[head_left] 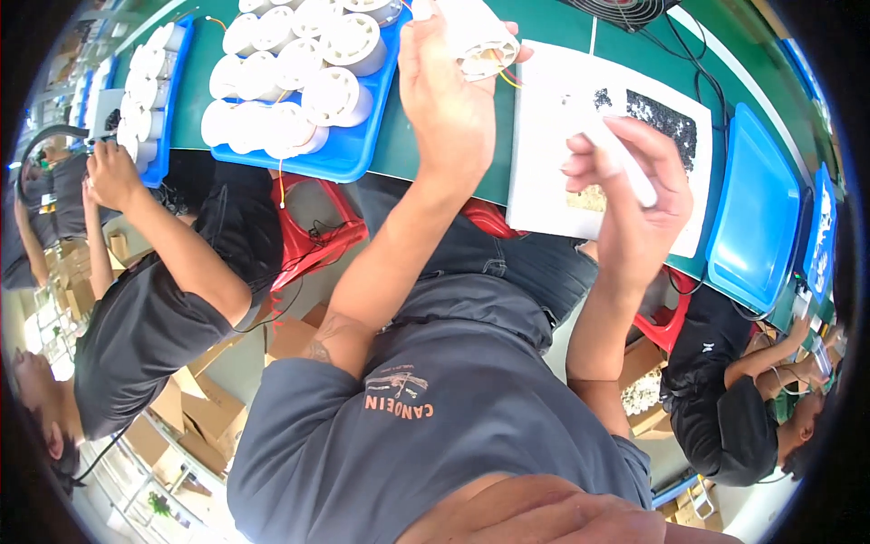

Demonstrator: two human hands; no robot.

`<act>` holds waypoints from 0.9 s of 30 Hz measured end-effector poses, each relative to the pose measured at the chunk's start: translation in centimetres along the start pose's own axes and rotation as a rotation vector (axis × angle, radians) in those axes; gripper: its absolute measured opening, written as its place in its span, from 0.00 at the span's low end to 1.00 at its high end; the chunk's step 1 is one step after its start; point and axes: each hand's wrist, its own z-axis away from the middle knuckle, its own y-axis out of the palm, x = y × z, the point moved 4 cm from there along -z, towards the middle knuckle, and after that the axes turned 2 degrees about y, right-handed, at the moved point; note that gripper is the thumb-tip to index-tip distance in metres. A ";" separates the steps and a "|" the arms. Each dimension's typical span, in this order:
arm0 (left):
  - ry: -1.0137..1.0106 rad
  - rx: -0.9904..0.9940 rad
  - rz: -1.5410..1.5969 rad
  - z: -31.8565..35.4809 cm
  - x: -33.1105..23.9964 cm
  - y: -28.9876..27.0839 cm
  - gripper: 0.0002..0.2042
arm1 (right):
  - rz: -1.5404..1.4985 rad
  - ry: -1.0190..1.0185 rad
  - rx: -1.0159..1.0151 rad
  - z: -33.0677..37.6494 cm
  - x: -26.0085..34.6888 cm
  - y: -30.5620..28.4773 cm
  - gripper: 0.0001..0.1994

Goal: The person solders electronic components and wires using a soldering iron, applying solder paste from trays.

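My left hand [449, 100] is raised above the table, gripping a white round plastic housing [489, 56] with its ribbed open end and thin red and yellow wires showing. In my right hand [648, 199] is a white rod-shaped tool [625, 165], pinched between thumb and fingers and tilted. Its tip is lost in glare, so its exact kind cannot be told. Below that hand lies a white tray [544, 136] with many small black pieces [662, 122] and a patch of brass-coloured ones [589, 197].
A blue tray [358, 163] full of white housings stands left on the green table [399, 136]. Another blue tray [757, 208] is at right. A black fan grille [625, 9] and cables lie at the back. Co-workers sit on both sides, near red stools [313, 227].
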 end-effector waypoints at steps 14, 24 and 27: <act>0.580 -0.014 -1.327 2.2 -2.3 2.7 0.13 | 0.184 -0.134 -0.009 0.6 -1.5 3.5 0.15; 0.136 -0.034 -0.246 1.4 0.5 2.0 0.19 | 0.365 -0.251 -0.074 -0.1 -1.2 4.2 0.13; 0.156 0.049 -0.219 0.8 0.3 3.0 0.14 | 0.432 -0.470 -0.125 -0.3 -0.4 4.5 0.12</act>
